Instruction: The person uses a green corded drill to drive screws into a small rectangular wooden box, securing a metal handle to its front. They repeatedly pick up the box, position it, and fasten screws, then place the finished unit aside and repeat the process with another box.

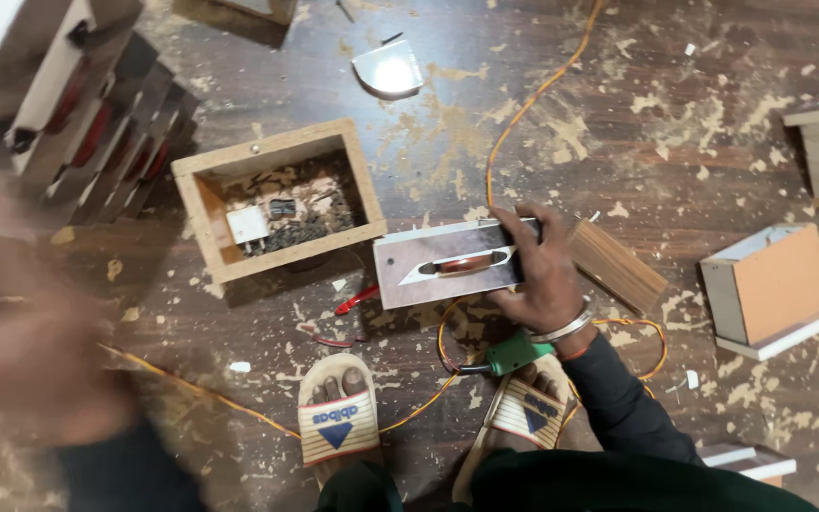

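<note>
Nearest the camera, two feet in striped sandals (pixel 337 419) rest on a dusty wooden floor (pixel 713 142) strewn with sawdust, and each sandal strap bears a printed logo patch with a dark triangle. Between the feet lies a green plug (pixel 516 353) on an orange-and-yellow cable (pixel 523 104) that loops past the sandals and runs far up the floor.

At the near left, the left hand (pixel 21 341) fills the frame as a heavy blur; whether its fingers are apart or together cannot be told, nor whether it holds anything.

Just beyond the plug, the right hand (pixel 542 270), in a dark sleeve with a metal bangle at the wrist, reaches forward palm down. Its fingers are clamped over the right end of a flat rectangular panel (pixel 443 265), dark-faced with pale edges and a long slot in the middle showing a reddish part. The panel lies on the floor at the centre, with a brown wood-grain board (pixel 618 265) just beside it on the right.

Left of the panel sits an open wooden box (pixel 272 152) holding dark screws and a small white part. Further right stands an orange-faced box (pixel 774 284). At the far centre lies a small grey quarter-round piece (pixel 389 68).
</note>
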`<state>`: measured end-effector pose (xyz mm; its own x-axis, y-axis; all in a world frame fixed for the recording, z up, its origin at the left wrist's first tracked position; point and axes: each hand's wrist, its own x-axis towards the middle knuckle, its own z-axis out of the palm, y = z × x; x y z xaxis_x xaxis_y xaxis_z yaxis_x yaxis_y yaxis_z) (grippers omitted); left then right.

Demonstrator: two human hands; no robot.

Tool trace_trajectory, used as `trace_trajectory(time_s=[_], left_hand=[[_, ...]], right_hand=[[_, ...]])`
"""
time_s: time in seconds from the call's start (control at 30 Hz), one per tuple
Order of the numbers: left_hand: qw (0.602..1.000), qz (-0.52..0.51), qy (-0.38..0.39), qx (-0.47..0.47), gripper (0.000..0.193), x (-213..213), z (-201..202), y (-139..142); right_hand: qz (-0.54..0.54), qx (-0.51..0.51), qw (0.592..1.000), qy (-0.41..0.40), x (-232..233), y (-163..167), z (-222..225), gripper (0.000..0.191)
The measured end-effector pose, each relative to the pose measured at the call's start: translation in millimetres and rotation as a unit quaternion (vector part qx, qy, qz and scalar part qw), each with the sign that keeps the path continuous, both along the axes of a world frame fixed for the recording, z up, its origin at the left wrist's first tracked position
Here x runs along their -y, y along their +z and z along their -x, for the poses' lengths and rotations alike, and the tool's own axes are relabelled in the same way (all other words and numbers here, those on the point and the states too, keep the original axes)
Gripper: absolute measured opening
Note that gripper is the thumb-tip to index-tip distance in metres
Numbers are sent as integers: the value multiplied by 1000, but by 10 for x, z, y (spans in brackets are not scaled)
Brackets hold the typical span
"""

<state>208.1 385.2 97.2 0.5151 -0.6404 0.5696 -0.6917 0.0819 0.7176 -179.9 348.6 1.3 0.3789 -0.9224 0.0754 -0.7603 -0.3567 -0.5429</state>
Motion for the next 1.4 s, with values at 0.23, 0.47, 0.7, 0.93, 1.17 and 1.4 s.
trace_trajectory(time_s=[0.23, 0.47, 0.7, 0.93, 1.17, 1.4], left_hand=[[909, -315, -235, -141, 25, -70, 510, -557], [857, -456, -230, -68, 22, -332, 915, -1071], [897, -337, -239, 155, 51, -693, 1052, -2006], [892, -339, -272, 121, 25, -765, 816, -2030], [895, -315, -291, -124, 13, -743, 944, -1596], [884, -349, -286, -121, 16, -739, 985, -1538]], right_hand=[[27, 16, 999, 5, 108, -17, 161, 93], [-11, 40, 999, -20, 12, -44, 203, 99], [42, 63, 997, -32, 77, -105, 190, 81], [27, 72, 997, -17, 189, -87, 133, 79], [-14, 86, 996, -9, 158, -71, 284, 89], [20, 86, 993, -74, 132, -10, 591, 83]])
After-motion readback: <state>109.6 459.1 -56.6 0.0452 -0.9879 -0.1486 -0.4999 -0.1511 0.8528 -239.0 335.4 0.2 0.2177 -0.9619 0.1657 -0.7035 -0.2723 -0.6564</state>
